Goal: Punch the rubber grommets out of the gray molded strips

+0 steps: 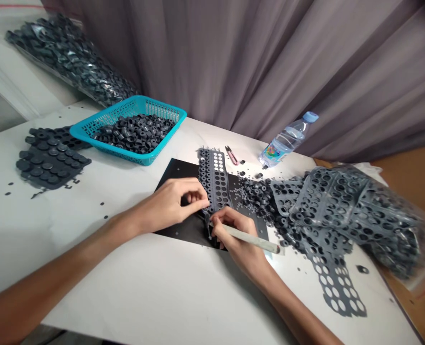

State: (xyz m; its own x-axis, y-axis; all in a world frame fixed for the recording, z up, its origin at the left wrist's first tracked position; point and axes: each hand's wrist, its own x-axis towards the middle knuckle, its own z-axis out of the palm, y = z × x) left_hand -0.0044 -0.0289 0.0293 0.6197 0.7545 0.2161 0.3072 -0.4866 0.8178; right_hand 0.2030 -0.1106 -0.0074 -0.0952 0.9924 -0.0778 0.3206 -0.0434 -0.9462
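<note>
A dark grey rubber sheet (pixel 220 184) with rows of round holes and ring-shaped parts lies over a black mat (pixel 183 168). At the sheet's left edge is my left hand (pixel 178 200), its fingers curled and the thumb and forefinger pinched together. Whatever they hold, if anything, is hidden. My right hand (pixel 239 235) grips a pale pen-like tool (pixel 253 238) by its shaft. The tool's working end is near the sheet's lower edge, mostly covered by my fingers.
A blue basket (pixel 126 155) of small rubber rings stands at back left, before a stuffed plastic bag (pixel 72 60). Rubber sheets (pixel 54 163) lie left. Pink snips (pixel 231 155) and a water bottle (pixel 286 141) are behind the mat. Loose rings (pixel 258 196) and punched sheets (pixel 327 196) heap up right.
</note>
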